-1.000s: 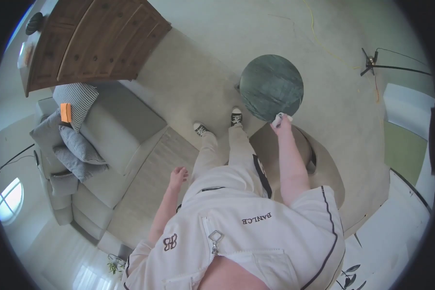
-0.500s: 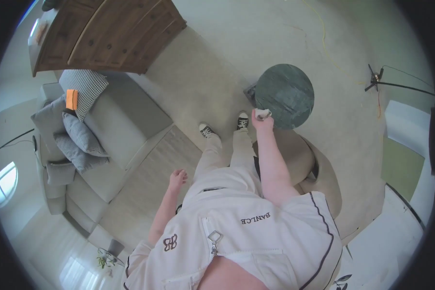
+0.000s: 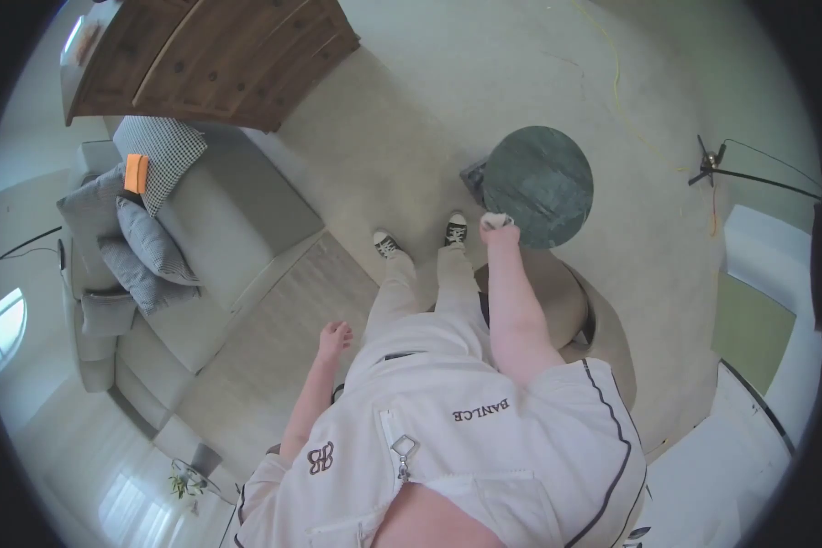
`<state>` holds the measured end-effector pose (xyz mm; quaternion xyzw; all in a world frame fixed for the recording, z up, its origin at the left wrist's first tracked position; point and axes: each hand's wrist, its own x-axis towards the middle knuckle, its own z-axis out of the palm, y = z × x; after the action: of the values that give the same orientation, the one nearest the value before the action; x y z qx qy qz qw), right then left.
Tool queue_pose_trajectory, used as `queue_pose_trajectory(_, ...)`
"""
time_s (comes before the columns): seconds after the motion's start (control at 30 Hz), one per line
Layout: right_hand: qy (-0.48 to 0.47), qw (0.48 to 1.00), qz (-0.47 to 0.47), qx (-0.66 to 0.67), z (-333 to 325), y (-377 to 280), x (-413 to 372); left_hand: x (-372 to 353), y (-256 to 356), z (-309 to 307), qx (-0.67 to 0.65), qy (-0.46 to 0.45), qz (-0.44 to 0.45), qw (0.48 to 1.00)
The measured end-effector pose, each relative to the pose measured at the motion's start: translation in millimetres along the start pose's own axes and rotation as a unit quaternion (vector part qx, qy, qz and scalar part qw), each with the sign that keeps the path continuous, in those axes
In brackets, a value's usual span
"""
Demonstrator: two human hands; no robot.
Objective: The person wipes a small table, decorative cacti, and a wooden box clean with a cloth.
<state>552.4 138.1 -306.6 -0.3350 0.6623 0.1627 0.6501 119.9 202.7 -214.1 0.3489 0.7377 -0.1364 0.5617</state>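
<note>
My right hand point(image 3: 500, 235) is closed around a small crumpled white cloth point(image 3: 497, 220), part of which sticks out above the fingers. It is at the lower left edge of a round dark green marble-look table point(image 3: 539, 183), and overlaps that edge in this view. My left hand point(image 3: 335, 339) hangs beside my left hip, with loosely bent fingers and nothing visible in them.
Beige rounded armchair point(image 3: 603, 320) stands beside my right leg. To the left is a grey sofa point(image 3: 247, 201) with several cushions and an orange box-like item point(image 3: 136, 173). A wooden dresser point(image 3: 219, 68) stands ahead; a black stand point(image 3: 709, 163) and yellow cord point(image 3: 616, 73) are at right.
My right hand has turned slightly, and less of the white cloth shows. My left hand stays by my hip. The view has shifted a little.
</note>
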Motion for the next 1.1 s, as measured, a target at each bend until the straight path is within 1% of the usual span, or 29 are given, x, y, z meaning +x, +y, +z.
queue_pose_trajectory(0.07, 0.108, 0.994, -0.012, 0.004, -5.8, -14.1, -8.4, -0.3, 2.9, 6.6, 0.010, -0.010, -0.004, 1.000)
queue_pose_trajectory(0.1, 0.136, 0.991, -0.015, 0.008, -9.2, -25.0, -5.0, -2.2, 7.0, 10.2, 0.015, -0.014, -0.004, 1.000)
queue_pose_trajectory(0.17, 0.150, 0.984, -0.032, -0.094, -22.1, -51.5, 29.5, -9.5, 19.0, 17.4, 0.027, -0.023, -0.005, 0.999)
queue_pose_trajectory(0.2, 0.153, 0.981, -0.035, -0.118, -27.1, -63.0, 35.4, -12.7, 24.2, 21.1, 0.031, -0.026, -0.005, 0.999)
queue_pose_trajectory(0.27, 0.155, 0.968, -0.109, -0.161, -31.0, -79.7, 24.3, -18.3, 34.0, 27.2, 0.035, -0.026, 0.007, 0.999)
queue_pose_trajectory(0.3, 0.156, 0.964, -0.127, -0.172, -32.6, -90.8, 25.9, -19.9, 36.5, 29.6, 0.036, -0.025, 0.009, 0.999)
queue_pose_trajectory(0.37, 0.128, 0.945, -0.201, -0.225, -36.0, -119.2, 44.0, -19.9, 36.7, 33.5, 0.039, -0.021, 0.014, 0.999)
queue_pose_trajectory(0.4, 0.122, 0.939, -0.218, -0.237, -35.6, -132.3, 50.0, -19.7, 36.2, 35.3, 0.041, -0.020, 0.016, 0.999)
queue_pose_trajectory(0.47, 0.113, 0.908, -0.292, -0.277, -29.6, -158.0, 55.8, -20.6, 35.3, 40.5, 0.048, -0.024, 0.009, 0.999)
queue_pose_trajectory(0.5, 0.111, 0.900, -0.310, -0.286, -22.8, -167.8, 49.3, -20.1, 35.1, 43.9, 0.050, -0.025, 0.007, 0.998)
queue_pose_trajectory(0.57, 0.096, 0.881, -0.311, -0.343, -2.7, -180.3, 17.4, -18.7, 33.0, 51.3, 0.057, -0.027, 0.000, 0.998)
queue_pose_trajectory(0.6, 0.093, 0.876, -0.311, -0.357, 5.0, -189.0, 15.1, -19.0, 33.0, 55.4, 0.059, -0.028, -0.003, 0.998)
queue_pose_trajectory(0.67, 0.067, 0.834, -0.341, -0.429, 16.9, -210.2, 37.2, -21.8, 35.2, 63.9, 0.055, -0.029, -0.004, 0.998)
queue_pose_trajectory(0.7, 0.059, 0.821, -0.348, -0.448, 24.9, -218.2, 46.2, -23.2, 35.8, 68.0, 0.052, -0.029, -0.005, 0.998)
queue_pose_trajectory(0.77, 0.029, 0.759, -0.394, -0.518, 44.3, -228.7, 59.9, -25.2, 36.3, 75.7, 0.042, -0.026, -0.001, 0.999)
queue_pose_trajectory(0.8, 0.019, 0.741, -0.405, -0.536, 54.6, -230.8, 60.5, -29.0, 38.4, 79.0, 0.037, -0.024, 0.000, 0.999)
queue_pose_trajectory(0.9, -0.021, 0.690, -0.407, -0.598, 88.8, -230.2, 45.0, -44.7, 46.4, 89.5, 0.037, -0.023, -0.015, 0.999)
queue_pose_trajectory(0.97, -0.047, 0.645, -0.417, -0.638, 113.0, -227.8, 39.9, -40.8, 34.1, 94.5, 0.016, -0.012, -0.014, 1.000)
queue_pose_trajectory(1.0, -0.055, 0.632, -0.419, -0.650, 125.2, -224.7, 34.5, -40.1, 29.2, 96.4, 0.009, -0.007, -0.016, 1.000)
queue_pose_trajectory(1.07, -0.077, 0.574, -0.399, -0.711, 148.6, -216.7, 17.1, -40.8, 21.5, 99.6, 0.006, -0.004, -0.023, 1.000)
queue_pose_trajectory(1.1, -0.083, 0.557, -0.393, -0.726, 159.5, -213.1, 16.1, -41.3, 18.4, 101.4, 0.003, -0.003, -0.027, 1.000)
